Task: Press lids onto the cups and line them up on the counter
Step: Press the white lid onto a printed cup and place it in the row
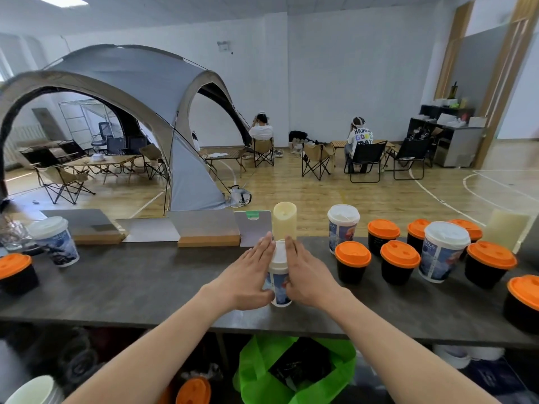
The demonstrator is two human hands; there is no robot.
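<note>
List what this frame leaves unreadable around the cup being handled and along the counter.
Head view only:
- White cup: sides covered by the left hand and right hand; whether its lid is fully seated cannot be told.
- Far-right black cup: cut off by the frame edge.
- Far-left black cup: also cut off by the frame edge.
- Under the counter: contents dark and blurred beside the green bag.

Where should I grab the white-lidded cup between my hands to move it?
Wrap your right hand round the cup wall just under the lid, from the right. It stands upright and tapers downward, so the lid rim stops slipping.
</note>
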